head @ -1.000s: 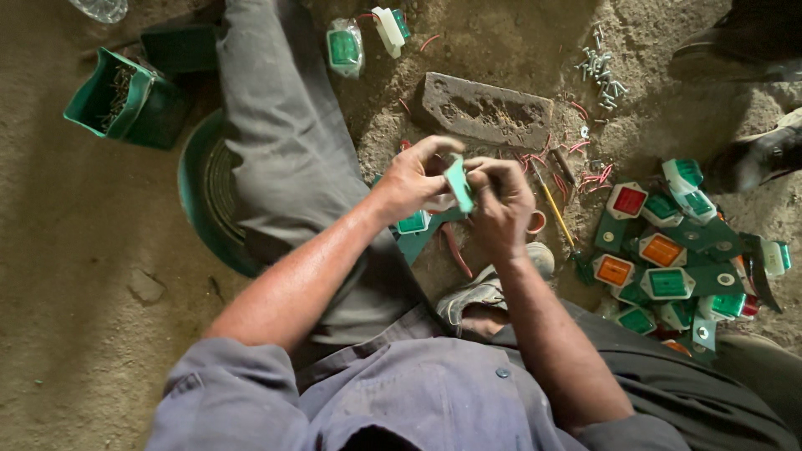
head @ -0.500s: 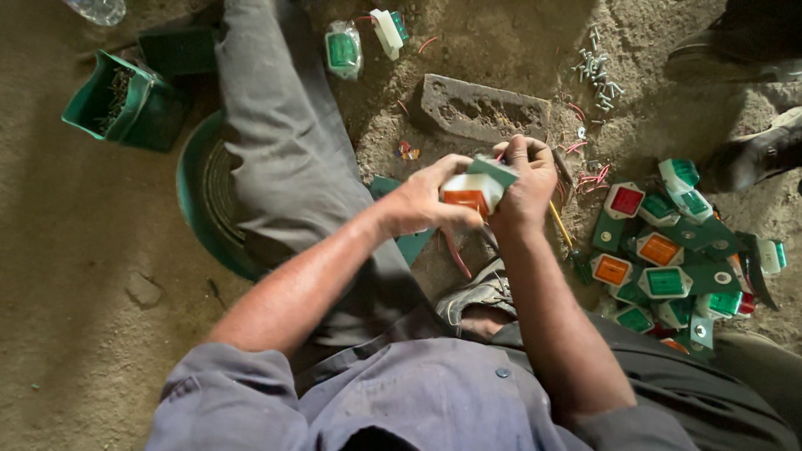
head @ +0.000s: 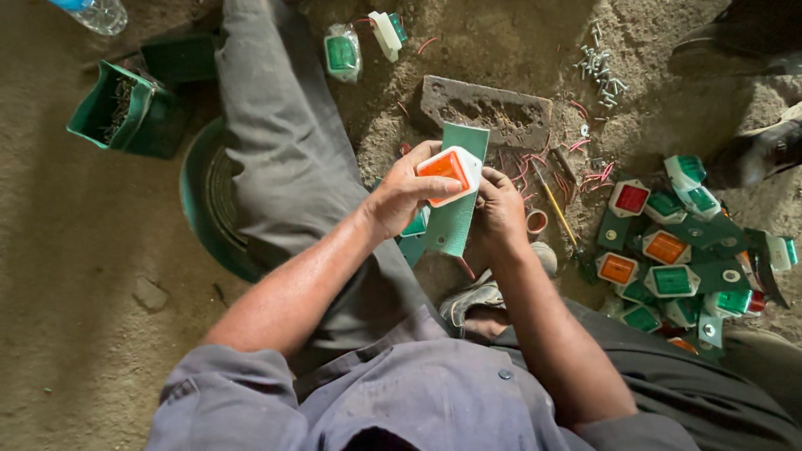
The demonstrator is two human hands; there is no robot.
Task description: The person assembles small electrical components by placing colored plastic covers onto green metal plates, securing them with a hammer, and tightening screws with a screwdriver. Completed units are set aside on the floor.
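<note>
- The left hand closes around an orange reflector in a white housing, thumb across its lower edge and fingers wrapped behind, holding it face-up against the top of a green metal plate.
- The right hand grips the green metal plate along its right edge, fingers curled shut on it, keeping it upright between the knees.
- Both pieces sit in mid-air just above a foot in a worn sandal, over the dirt floor.
- To do this fitting well, it looks wise to keep the reflector square to the plate's top edge, so that it seats flat rather than tilted; the right hand should brace the plate firmly while the left presses.
- A judgement: the thumb ought to stay off the orange lens face to avoid smearing it.
- A pile of finished reflectors on green plates, red, orange and green, lies to the right, well apart from the hands.
- Loose screws lie scattered further off, beyond a grey moulded block.
- A green box stands to the left, and a green round tray lies partly under the leg.
</note>
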